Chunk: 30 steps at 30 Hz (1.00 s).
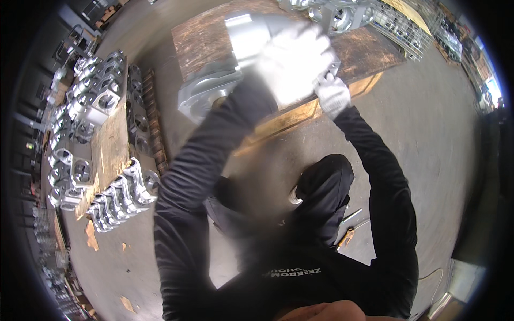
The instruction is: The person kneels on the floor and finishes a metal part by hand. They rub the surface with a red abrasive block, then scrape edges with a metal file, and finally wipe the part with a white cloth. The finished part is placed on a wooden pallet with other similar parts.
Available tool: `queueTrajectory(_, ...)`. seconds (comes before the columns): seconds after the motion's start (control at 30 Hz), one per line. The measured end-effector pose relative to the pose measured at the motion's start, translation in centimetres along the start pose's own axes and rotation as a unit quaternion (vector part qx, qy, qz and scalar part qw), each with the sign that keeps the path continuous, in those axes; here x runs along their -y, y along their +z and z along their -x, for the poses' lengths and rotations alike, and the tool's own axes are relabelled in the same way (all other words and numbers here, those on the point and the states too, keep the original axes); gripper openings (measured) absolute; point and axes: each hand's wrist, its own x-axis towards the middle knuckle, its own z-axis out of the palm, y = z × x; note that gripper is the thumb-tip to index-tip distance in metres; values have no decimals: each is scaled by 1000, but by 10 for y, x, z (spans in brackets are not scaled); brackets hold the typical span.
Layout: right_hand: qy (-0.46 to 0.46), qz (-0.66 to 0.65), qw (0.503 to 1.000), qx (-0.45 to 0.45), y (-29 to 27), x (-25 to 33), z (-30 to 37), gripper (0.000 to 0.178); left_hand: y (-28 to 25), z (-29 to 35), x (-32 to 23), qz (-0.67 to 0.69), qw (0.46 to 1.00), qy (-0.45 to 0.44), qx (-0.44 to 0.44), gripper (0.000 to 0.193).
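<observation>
A large silver metal casting [209,88] with a round opening lies on a wooden-topped bench [201,40] in front of me. My left hand [297,59], in a white glove, is over the bright metal behind it; glare and motion smear its fingers. A shiny curved metal surface [249,37] shows beside this hand. At the bench's near edge, my right hand [334,96] wears a pale glove. Its fingers are curled in next to a small grey metal edge [335,66]; what they grip is hidden.
Rows of silver castings [80,128] stand on a pallet with a wooden board [110,150] at the left. More castings [342,16] and a wire basket [399,29] are at the far right. An orange-handled tool [347,238] and a metal rod [352,215] lie on the floor by my knee.
</observation>
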Motion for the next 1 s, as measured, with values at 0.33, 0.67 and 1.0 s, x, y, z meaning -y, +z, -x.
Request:
queueTrajectory(0.33,186,-288,936,-76,25,54,-13,19,-14,-28,44,51,888,-75,451,36)
queueTrajectory(0.67,258,-462,833,-159,-14,106,-15,19,14,35,68,19,989,140,40,25)
queueTrajectory(1.0,245,-637,686,-253,-9,92,-20,29,-3,17,56,-20,990,118,72,21)
